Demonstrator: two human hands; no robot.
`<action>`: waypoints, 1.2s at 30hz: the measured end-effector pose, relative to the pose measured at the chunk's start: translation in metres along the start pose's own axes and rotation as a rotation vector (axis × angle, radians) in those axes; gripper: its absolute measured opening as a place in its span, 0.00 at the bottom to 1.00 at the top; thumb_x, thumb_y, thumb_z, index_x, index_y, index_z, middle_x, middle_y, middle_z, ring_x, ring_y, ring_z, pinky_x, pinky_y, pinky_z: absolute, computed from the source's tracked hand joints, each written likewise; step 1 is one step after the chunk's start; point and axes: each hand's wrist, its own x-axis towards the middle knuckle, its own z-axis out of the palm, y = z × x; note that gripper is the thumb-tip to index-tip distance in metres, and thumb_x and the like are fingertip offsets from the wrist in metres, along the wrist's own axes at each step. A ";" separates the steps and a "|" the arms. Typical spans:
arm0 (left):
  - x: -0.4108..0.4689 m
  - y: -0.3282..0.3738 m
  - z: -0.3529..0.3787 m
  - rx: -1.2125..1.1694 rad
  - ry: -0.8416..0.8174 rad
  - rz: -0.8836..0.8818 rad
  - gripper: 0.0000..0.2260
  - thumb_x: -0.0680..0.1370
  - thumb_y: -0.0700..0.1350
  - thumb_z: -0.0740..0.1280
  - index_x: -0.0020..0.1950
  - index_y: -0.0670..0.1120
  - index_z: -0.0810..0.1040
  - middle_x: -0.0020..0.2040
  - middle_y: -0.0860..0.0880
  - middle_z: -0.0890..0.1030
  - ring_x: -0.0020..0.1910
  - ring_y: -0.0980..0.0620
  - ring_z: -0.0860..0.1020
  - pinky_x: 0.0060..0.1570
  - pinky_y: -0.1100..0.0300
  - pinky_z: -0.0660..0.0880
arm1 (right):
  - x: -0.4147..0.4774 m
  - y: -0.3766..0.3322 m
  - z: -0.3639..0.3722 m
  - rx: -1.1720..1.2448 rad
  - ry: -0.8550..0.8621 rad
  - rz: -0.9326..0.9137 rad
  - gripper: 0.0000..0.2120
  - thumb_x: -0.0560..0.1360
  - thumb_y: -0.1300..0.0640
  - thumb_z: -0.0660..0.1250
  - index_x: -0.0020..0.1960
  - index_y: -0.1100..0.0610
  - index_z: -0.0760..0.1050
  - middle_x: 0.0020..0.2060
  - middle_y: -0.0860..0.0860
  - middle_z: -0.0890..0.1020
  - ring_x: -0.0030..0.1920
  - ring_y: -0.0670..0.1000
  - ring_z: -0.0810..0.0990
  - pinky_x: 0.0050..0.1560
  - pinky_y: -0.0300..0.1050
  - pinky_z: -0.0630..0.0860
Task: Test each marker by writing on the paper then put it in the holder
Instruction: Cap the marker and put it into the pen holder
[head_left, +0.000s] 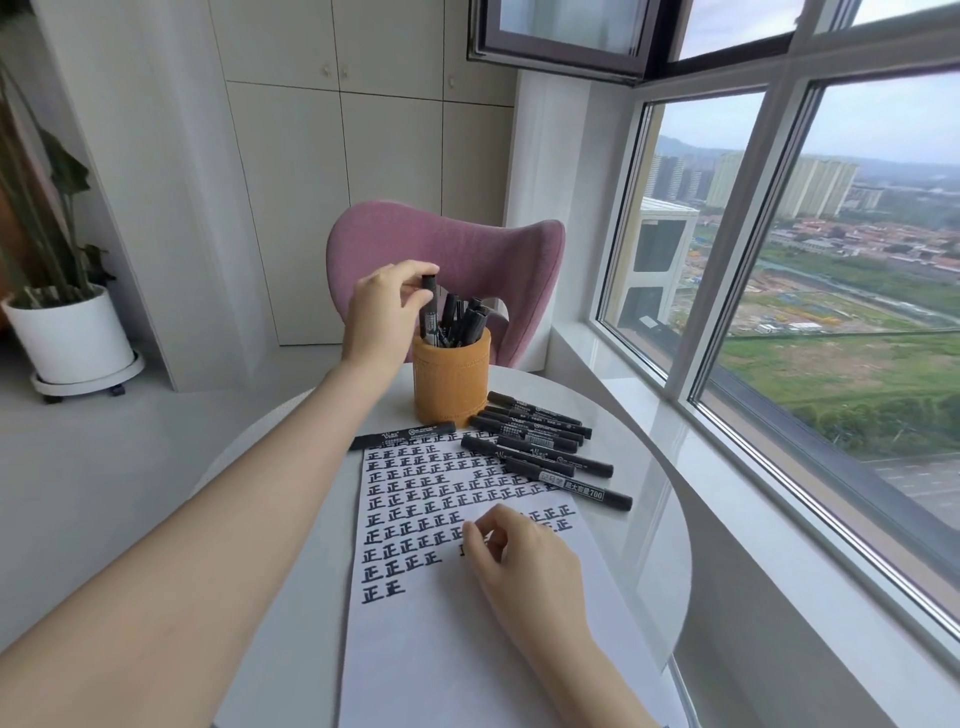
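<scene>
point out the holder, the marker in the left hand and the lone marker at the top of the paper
holder (451, 387): head view, orange front wall
held marker (429, 318): head view, mid barrel
lone marker (402, 436): head view, mid barrel

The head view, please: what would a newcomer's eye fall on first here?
The left hand holds a black marker upright at the mouth of the orange holder. Nearer, the paper carries rows of black characters, the right hand resting on it, and loose markers lie at its far right corner.

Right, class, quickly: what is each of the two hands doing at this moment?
Left hand: grips a marker at the holder's mouth.
Right hand: loosely curled, holding nothing, resting on the paper.
</scene>
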 end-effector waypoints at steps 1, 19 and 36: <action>-0.001 -0.002 0.004 0.033 -0.022 -0.002 0.12 0.76 0.37 0.66 0.58 0.45 0.80 0.54 0.45 0.81 0.48 0.51 0.78 0.50 0.64 0.71 | 0.000 0.000 0.000 0.008 0.000 0.001 0.12 0.78 0.44 0.58 0.46 0.49 0.74 0.30 0.41 0.71 0.38 0.43 0.70 0.34 0.32 0.62; -0.038 -0.011 0.013 0.146 -0.156 0.025 0.13 0.79 0.40 0.61 0.61 0.48 0.78 0.56 0.46 0.71 0.55 0.46 0.72 0.60 0.51 0.70 | 0.001 0.000 -0.004 0.137 -0.009 0.071 0.10 0.78 0.47 0.60 0.42 0.49 0.73 0.32 0.44 0.74 0.35 0.44 0.71 0.35 0.37 0.65; -0.189 -0.017 -0.053 -0.176 -0.269 -0.247 0.12 0.77 0.35 0.64 0.48 0.52 0.82 0.48 0.60 0.80 0.47 0.58 0.78 0.44 0.69 0.72 | 0.034 0.085 -0.050 -0.180 0.200 0.146 0.11 0.76 0.55 0.68 0.55 0.58 0.77 0.50 0.54 0.78 0.55 0.56 0.70 0.56 0.45 0.64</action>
